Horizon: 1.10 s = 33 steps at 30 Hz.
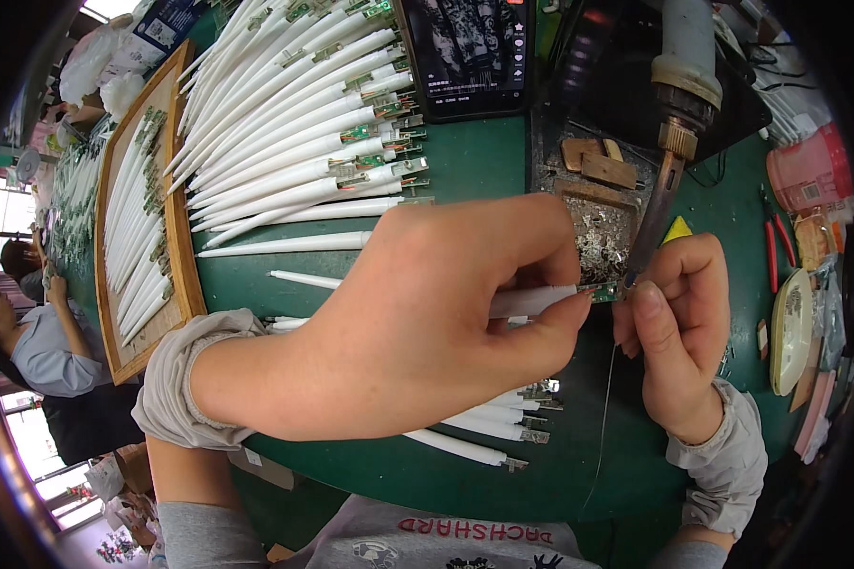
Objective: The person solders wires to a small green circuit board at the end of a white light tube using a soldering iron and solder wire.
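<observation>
My left hand point(436, 303) pinches a white tapered tube point(536, 302) between thumb and forefinger. A small green circuit board point(602, 292) sticks out of the tube's right end. Over that board comes the tip of a soldering iron point(657, 213), slanting down from the upper right; whether it touches cannot be made out. My right hand point(678, 332) is closed just right of the tip, thumb against fingers, on a thin solder wire point(605, 417) that trails down towards me. The wire's end is hidden by the fingers and the tip.
Many similar tubes point(285, 123) lie fanned out at the back left, others point(484, 427) under my left hand. A wooden-framed tray point(195, 275) holds more. A phone point(470, 57), a solder-spattered tray point(603, 232), red pliers point(771, 251) and a dish point(789, 332) surround the work. Two people sit far left.
</observation>
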Each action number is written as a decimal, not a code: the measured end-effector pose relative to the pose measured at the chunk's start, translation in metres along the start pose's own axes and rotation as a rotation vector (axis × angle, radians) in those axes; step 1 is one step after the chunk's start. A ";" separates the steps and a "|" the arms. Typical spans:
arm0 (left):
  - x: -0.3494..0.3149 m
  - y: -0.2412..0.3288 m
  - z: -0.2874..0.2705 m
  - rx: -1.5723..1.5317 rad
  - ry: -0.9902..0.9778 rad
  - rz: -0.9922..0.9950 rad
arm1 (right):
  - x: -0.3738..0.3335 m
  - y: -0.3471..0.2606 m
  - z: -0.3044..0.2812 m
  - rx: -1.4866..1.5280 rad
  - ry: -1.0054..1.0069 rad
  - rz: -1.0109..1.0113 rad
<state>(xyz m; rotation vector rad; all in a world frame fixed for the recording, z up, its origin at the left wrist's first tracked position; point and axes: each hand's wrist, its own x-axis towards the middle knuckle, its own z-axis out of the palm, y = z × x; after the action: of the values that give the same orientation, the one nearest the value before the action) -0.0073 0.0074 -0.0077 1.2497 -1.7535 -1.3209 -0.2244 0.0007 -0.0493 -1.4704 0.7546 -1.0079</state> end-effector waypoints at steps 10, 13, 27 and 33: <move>-0.006 -0.006 0.008 0.243 0.069 0.324 | -0.002 0.006 -0.001 -0.117 -0.023 -0.035; -0.008 -0.008 0.008 0.286 0.030 0.334 | -0.002 0.012 0.000 -0.071 0.000 -0.069; -0.024 0.005 -0.015 0.866 -0.177 0.286 | -0.003 0.018 0.001 -0.213 0.016 -0.110; -0.053 0.015 -0.008 1.134 -0.359 0.228 | -0.003 0.018 0.001 -0.205 0.017 -0.116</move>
<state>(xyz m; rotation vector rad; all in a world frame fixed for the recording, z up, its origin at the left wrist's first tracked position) 0.0151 0.0541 0.0126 1.2885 -2.9786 -0.3404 -0.2229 0.0009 -0.0673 -1.7006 0.8113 -1.0563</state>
